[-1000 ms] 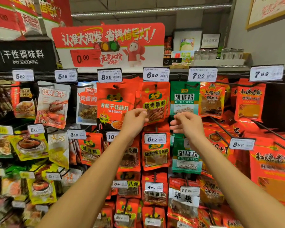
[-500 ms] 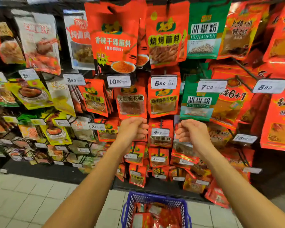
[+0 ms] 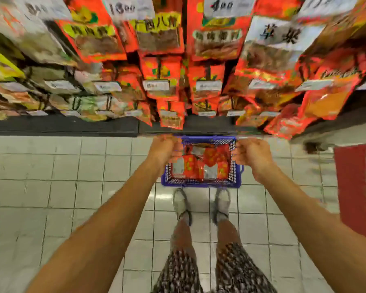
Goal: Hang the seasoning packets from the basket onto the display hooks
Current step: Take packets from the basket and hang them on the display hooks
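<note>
From the head camera, the view has dropped from the upper display rows to the floor, and both hands have come down from the hooks to the blue basket (image 3: 201, 182) standing on the tiled floor (image 3: 51, 187) at the foot of the rack. The left hand (image 3: 166, 149) and right hand (image 3: 251, 154) hover at its far corners, fingers curled and seemingly empty (blur prevents certainty). Seasoning packets (image 3: 199, 163) remain inside, so another pick probably follows. The hanging packets (image 3: 163, 81) overhead are smeared; the hooks themselves cannot be made out.
</note>
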`<action>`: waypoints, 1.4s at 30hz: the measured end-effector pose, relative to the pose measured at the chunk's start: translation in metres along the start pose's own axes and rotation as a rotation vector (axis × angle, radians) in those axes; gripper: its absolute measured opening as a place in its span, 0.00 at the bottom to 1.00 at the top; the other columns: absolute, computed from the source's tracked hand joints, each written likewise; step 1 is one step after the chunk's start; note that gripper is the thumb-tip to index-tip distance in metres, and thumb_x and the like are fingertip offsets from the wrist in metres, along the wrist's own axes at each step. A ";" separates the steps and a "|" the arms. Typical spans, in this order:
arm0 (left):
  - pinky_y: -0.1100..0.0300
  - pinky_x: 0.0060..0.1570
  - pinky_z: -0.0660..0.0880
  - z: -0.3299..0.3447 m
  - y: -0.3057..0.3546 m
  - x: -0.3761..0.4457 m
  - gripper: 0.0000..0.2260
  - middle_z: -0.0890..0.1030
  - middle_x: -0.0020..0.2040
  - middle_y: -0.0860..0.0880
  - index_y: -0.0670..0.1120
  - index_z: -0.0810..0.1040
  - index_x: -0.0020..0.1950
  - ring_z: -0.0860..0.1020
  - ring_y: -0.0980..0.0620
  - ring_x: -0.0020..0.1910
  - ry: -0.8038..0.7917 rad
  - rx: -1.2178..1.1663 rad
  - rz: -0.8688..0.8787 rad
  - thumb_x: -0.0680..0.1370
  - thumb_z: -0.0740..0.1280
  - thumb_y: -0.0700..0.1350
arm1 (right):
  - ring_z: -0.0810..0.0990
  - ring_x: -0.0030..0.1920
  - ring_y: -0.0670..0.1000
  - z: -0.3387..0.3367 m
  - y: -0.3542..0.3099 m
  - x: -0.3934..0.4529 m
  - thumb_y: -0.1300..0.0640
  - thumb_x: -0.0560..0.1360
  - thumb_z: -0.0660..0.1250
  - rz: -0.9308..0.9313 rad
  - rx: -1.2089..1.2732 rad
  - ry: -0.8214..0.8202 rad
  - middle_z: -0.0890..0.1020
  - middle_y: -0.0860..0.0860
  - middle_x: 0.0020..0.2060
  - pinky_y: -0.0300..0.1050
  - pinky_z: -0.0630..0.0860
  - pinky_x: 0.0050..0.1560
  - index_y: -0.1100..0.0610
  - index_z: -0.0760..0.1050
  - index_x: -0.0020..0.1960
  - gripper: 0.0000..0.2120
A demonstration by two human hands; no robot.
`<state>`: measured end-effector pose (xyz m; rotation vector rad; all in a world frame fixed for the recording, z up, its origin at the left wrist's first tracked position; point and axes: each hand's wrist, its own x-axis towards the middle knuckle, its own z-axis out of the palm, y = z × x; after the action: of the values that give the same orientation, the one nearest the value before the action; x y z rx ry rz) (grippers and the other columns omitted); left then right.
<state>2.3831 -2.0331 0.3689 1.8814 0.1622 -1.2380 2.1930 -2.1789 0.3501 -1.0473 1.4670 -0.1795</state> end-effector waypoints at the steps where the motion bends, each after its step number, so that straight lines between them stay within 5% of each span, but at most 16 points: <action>1: 0.63 0.30 0.72 0.003 -0.019 0.018 0.06 0.80 0.39 0.45 0.43 0.80 0.52 0.75 0.51 0.31 0.008 0.005 -0.032 0.82 0.62 0.39 | 0.80 0.23 0.52 0.002 0.021 0.019 0.65 0.77 0.63 0.040 -0.001 0.021 0.81 0.53 0.25 0.38 0.75 0.24 0.60 0.78 0.40 0.09; 4: 0.68 0.20 0.70 0.014 -0.080 0.075 0.08 0.76 0.35 0.45 0.42 0.76 0.46 0.75 0.55 0.21 0.033 0.014 -0.096 0.82 0.61 0.35 | 0.76 0.25 0.53 0.012 0.087 0.078 0.65 0.76 0.61 0.214 0.022 -0.041 0.77 0.57 0.28 0.37 0.74 0.25 0.62 0.77 0.35 0.12; 6: 0.64 0.25 0.71 0.020 -0.121 0.116 0.09 0.77 0.31 0.45 0.42 0.74 0.44 0.75 0.55 0.19 0.030 0.003 -0.185 0.82 0.59 0.35 | 0.77 0.25 0.53 0.023 0.133 0.117 0.64 0.77 0.61 0.309 0.049 -0.058 0.77 0.57 0.29 0.39 0.77 0.28 0.64 0.77 0.36 0.13; 8: 0.60 0.31 0.68 0.025 -0.159 0.157 0.12 0.77 0.30 0.42 0.40 0.74 0.42 0.75 0.49 0.24 0.031 -0.008 -0.242 0.83 0.57 0.34 | 0.78 0.26 0.53 0.033 0.178 0.155 0.64 0.79 0.65 0.305 -0.009 0.024 0.79 0.53 0.27 0.43 0.79 0.33 0.62 0.77 0.39 0.10; 10: 0.60 0.33 0.70 0.031 -0.195 0.197 0.11 0.77 0.38 0.41 0.41 0.75 0.44 0.76 0.48 0.30 0.046 0.112 -0.251 0.83 0.57 0.36 | 0.78 0.24 0.48 0.041 0.218 0.188 0.63 0.79 0.65 0.300 -0.100 -0.005 0.79 0.49 0.25 0.39 0.76 0.27 0.58 0.75 0.40 0.08; 14: 0.59 0.36 0.74 0.048 -0.252 0.264 0.05 0.78 0.39 0.44 0.45 0.77 0.45 0.77 0.49 0.33 0.018 0.212 -0.280 0.80 0.64 0.39 | 0.78 0.28 0.54 0.055 0.284 0.254 0.62 0.76 0.65 0.354 -0.287 -0.006 0.80 0.54 0.31 0.42 0.77 0.29 0.56 0.75 0.38 0.08; 18: 0.50 0.45 0.78 0.058 -0.299 0.331 0.04 0.83 0.44 0.41 0.43 0.80 0.45 0.81 0.41 0.43 -0.006 0.380 -0.237 0.78 0.66 0.40 | 0.77 0.26 0.55 0.078 0.334 0.304 0.62 0.76 0.67 0.380 -0.365 -0.069 0.80 0.53 0.26 0.46 0.77 0.31 0.59 0.77 0.42 0.05; 21: 0.58 0.42 0.77 0.060 -0.333 0.377 0.04 0.84 0.53 0.44 0.48 0.81 0.48 0.81 0.44 0.48 0.024 0.680 -0.113 0.76 0.68 0.42 | 0.79 0.28 0.57 0.098 0.363 0.334 0.62 0.77 0.67 0.344 -0.449 -0.107 0.81 0.59 0.32 0.48 0.77 0.30 0.60 0.76 0.42 0.05; 23: 0.63 0.42 0.74 0.061 -0.355 0.405 0.15 0.79 0.58 0.48 0.50 0.78 0.60 0.78 0.48 0.53 0.000 0.885 -0.045 0.74 0.71 0.41 | 0.82 0.39 0.62 0.107 0.379 0.352 0.62 0.77 0.65 0.284 -0.568 -0.133 0.82 0.64 0.40 0.60 0.82 0.44 0.61 0.76 0.40 0.07; 25: 0.53 0.61 0.76 0.063 -0.377 0.431 0.31 0.71 0.71 0.44 0.49 0.67 0.75 0.72 0.42 0.69 -0.081 1.090 -0.003 0.73 0.73 0.44 | 0.81 0.49 0.63 0.112 0.391 0.367 0.62 0.79 0.62 0.251 -0.745 -0.186 0.82 0.68 0.51 0.62 0.80 0.57 0.64 0.78 0.45 0.08; 26: 0.45 0.71 0.69 0.066 -0.386 0.441 0.40 0.61 0.78 0.41 0.50 0.57 0.80 0.63 0.38 0.77 -0.122 1.181 -0.001 0.73 0.75 0.45 | 0.81 0.50 0.63 0.114 0.397 0.373 0.63 0.79 0.61 0.225 -0.819 -0.192 0.82 0.68 0.53 0.60 0.79 0.59 0.66 0.78 0.48 0.09; 29: 0.38 0.76 0.55 0.077 -0.401 0.457 0.52 0.38 0.82 0.43 0.52 0.36 0.81 0.40 0.39 0.81 -0.171 1.278 0.025 0.74 0.75 0.50 | 0.82 0.49 0.63 0.120 0.408 0.383 0.60 0.78 0.62 0.193 -0.835 -0.125 0.84 0.64 0.46 0.53 0.79 0.52 0.67 0.81 0.46 0.12; 35: 0.36 0.74 0.62 0.073 -0.407 0.458 0.34 0.46 0.83 0.45 0.52 0.53 0.81 0.47 0.41 0.82 -0.197 1.272 0.200 0.80 0.68 0.49 | 0.82 0.46 0.57 0.154 0.413 0.375 0.58 0.79 0.64 0.101 -0.776 -0.292 0.85 0.55 0.42 0.46 0.78 0.47 0.59 0.83 0.46 0.10; 42: 0.38 0.76 0.60 0.055 -0.414 0.460 0.39 0.44 0.83 0.46 0.52 0.48 0.83 0.44 0.43 0.82 -0.224 1.256 0.102 0.79 0.69 0.46 | 0.75 0.36 0.48 0.205 0.430 0.368 0.51 0.79 0.66 0.142 -0.794 -0.274 0.78 0.50 0.36 0.40 0.67 0.32 0.55 0.78 0.44 0.09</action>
<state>2.3594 -1.9634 -0.2480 2.6484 -1.0471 -1.6228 2.2258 -2.0860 -0.2443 -1.5112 1.3675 0.6778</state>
